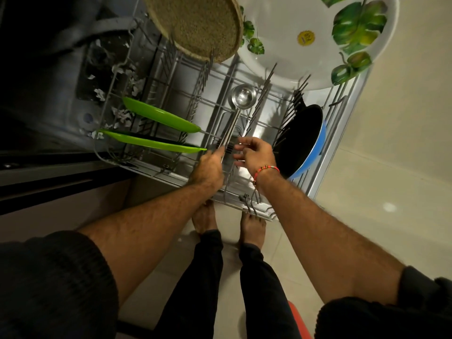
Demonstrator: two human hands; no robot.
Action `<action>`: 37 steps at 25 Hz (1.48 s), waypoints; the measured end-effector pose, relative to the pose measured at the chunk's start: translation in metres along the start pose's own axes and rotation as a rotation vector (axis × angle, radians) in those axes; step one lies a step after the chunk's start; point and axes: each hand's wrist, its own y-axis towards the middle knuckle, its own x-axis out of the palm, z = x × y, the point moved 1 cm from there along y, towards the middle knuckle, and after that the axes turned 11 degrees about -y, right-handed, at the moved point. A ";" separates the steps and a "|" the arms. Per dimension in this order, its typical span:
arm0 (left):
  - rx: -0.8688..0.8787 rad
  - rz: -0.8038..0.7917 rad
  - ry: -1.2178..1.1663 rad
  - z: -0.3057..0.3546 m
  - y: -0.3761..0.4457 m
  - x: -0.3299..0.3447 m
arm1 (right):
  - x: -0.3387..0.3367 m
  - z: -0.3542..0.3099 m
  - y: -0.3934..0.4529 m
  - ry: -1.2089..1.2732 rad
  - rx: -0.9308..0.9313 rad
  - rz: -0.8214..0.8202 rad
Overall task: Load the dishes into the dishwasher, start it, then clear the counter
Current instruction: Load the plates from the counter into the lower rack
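The dishwasher's lower rack (156, 172) is pulled out below me. My left hand (209, 168) grips the handle end of a steel ladle (241, 97), whose bowl lies on the rack wires near the middle. My right hand (255, 155), with a red thread on the wrist, hovers just right of the handle with fingers spread and holds nothing. Two green plates (159, 117) stand on edge at the rack's left. A black pan with a blue outside (302, 140) leans at the right. A woven round mat (195, 25) and a large white leaf-print plate (325, 37) stand at the far side.
The dark dishwasher tub (73, 69) opens at the left, with the cabinet front (49, 182) below it. Pale tiled floor (391, 167) lies to the right. My bare feet (205, 218) stand right at the rack's near edge. Something red (297, 319) sits on the floor behind me.
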 end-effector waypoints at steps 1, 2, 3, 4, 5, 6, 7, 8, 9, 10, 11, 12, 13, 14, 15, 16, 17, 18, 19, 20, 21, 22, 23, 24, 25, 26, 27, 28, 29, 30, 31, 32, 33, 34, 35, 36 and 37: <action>0.054 -0.004 0.000 -0.002 0.003 -0.001 | 0.000 0.001 -0.001 0.003 -0.015 -0.005; 0.107 -0.009 0.009 -0.002 0.008 -0.001 | -0.001 0.004 -0.001 0.005 -0.031 -0.012; 0.144 -0.014 0.022 -0.002 0.011 0.001 | -0.002 0.007 0.001 0.005 -0.044 -0.018; 0.169 -0.019 0.017 -0.002 0.015 0.003 | -0.002 0.010 0.003 0.013 -0.054 -0.025; 0.180 -0.017 -0.001 -0.002 0.020 0.005 | -0.001 0.014 0.006 0.015 -0.063 -0.027; 0.189 -0.011 -0.022 -0.003 0.025 0.010 | -0.001 0.017 0.008 0.011 -0.070 -0.033; 0.191 -0.001 -0.034 -0.003 0.028 0.014 | -0.002 0.020 0.010 0.002 -0.076 -0.039; 0.184 0.021 -0.048 -0.004 0.031 0.017 | -0.003 0.023 0.012 -0.005 -0.082 -0.045; 0.164 0.041 -0.058 -0.004 0.033 0.018 | -0.005 0.026 0.013 -0.016 -0.088 -0.048; 0.140 0.049 -0.078 -0.005 0.034 0.020 | -0.007 0.028 0.014 -0.026 -0.094 -0.047; 0.120 0.048 -0.091 -0.007 0.035 0.020 | -0.008 0.031 0.016 -0.034 -0.093 -0.040; 0.082 0.030 -0.095 -0.010 0.036 0.020 | -0.009 0.034 0.018 -0.037 -0.085 -0.027; 0.028 0.013 -0.080 -0.015 0.036 0.019 | -0.011 0.037 0.018 -0.037 -0.073 -0.013; -0.035 -0.006 -0.060 -0.020 0.036 0.019 | -0.012 0.038 0.018 -0.034 -0.062 -0.004; -0.094 -0.033 -0.050 -0.026 0.036 0.017 | -0.012 0.038 0.017 -0.032 -0.054 -0.003; -0.150 -0.068 -0.038 -0.033 0.036 0.014 | -0.011 0.038 0.015 -0.035 -0.052 -0.008; -0.194 -0.102 -0.025 -0.039 0.035 0.012 | -0.011 0.037 0.014 -0.040 -0.054 -0.012; -0.222 -0.127 -0.013 -0.044 0.035 0.010 | -0.010 0.036 0.014 -0.044 -0.059 -0.016; -0.236 -0.139 -0.014 -0.047 0.033 0.009 | -0.009 0.035 0.015 -0.045 -0.061 -0.018; -0.240 -0.143 -0.021 -0.047 0.032 0.009 | -0.007 0.034 0.015 -0.044 -0.061 -0.017; -0.232 -0.138 -0.027 -0.045 0.031 0.009 | -0.006 0.033 0.016 -0.045 -0.062 -0.016; -0.219 -0.130 -0.022 -0.043 0.030 0.011 | -0.006 0.033 0.017 -0.049 -0.063 -0.013; -0.203 -0.118 -0.010 -0.040 0.028 0.012 | -0.004 0.034 0.018 -0.058 -0.064 -0.016; -0.188 -0.109 -0.001 -0.038 0.027 0.013 | -0.003 0.034 0.018 -0.066 -0.065 -0.021; -0.172 -0.100 0.002 -0.038 0.025 0.012 | -0.002 0.034 0.016 -0.074 -0.064 -0.026; -0.157 -0.089 0.000 -0.038 0.023 0.010 | -0.002 0.034 0.015 -0.080 -0.064 -0.030; -0.145 -0.073 -0.007 -0.038 0.020 0.007 | -0.002 0.034 0.013 -0.086 -0.064 -0.031; -0.134 -0.053 -0.016 -0.037 0.015 0.003 | -0.003 0.035 0.012 -0.089 -0.064 -0.029; -0.115 -0.029 -0.030 -0.035 0.009 -0.002 | -0.003 0.034 0.008 -0.089 -0.067 -0.028; -0.083 -0.003 -0.055 -0.033 0.000 -0.009 | -0.003 0.033 0.003 -0.094 -0.074 -0.028; -0.033 0.024 -0.091 -0.031 -0.010 -0.018 | -0.002 0.031 -0.004 -0.104 -0.088 -0.029; 0.024 0.052 -0.127 -0.027 -0.021 -0.027 | 0.000 0.027 -0.012 -0.120 -0.108 -0.032; 0.090 0.082 -0.156 -0.022 -0.036 -0.038 | 0.002 0.022 -0.022 -0.138 -0.130 -0.038; 0.162 0.116 -0.180 -0.017 -0.052 -0.050 | 0.003 0.015 -0.035 -0.156 -0.152 -0.048; 0.233 0.155 -0.210 -0.009 -0.072 -0.063 | 0.003 0.004 -0.052 -0.174 -0.175 -0.062; 0.298 0.185 -0.241 0.000 -0.092 -0.076 | 0.002 -0.007 -0.071 -0.195 -0.194 -0.077; 0.344 0.204 -0.270 0.010 -0.113 -0.090 | -0.001 -0.020 -0.092 -0.217 -0.214 -0.092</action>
